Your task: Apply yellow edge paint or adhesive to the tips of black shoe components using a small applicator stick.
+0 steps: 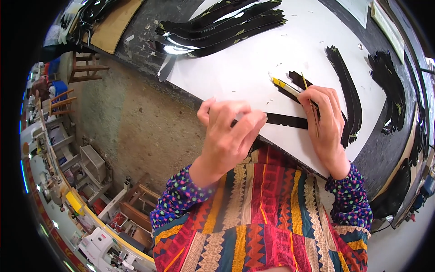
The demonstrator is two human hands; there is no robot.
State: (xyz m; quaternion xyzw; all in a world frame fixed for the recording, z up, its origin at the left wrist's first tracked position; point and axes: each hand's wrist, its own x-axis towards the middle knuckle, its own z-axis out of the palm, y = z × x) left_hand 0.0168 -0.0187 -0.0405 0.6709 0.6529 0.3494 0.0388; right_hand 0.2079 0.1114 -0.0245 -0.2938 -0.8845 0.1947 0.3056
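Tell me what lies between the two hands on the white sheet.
In the head view, a flat black strip spans the gap on the white sheet, running from the left hand toward the right hand. Nothing else lies there.

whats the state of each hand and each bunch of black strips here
left hand: fingers curled, pressing one end of the black strip
right hand: gripping a thin yellow stick
black strip: flat on the white sheet
top strip pile: fanned out
curved strip stack: lying flat
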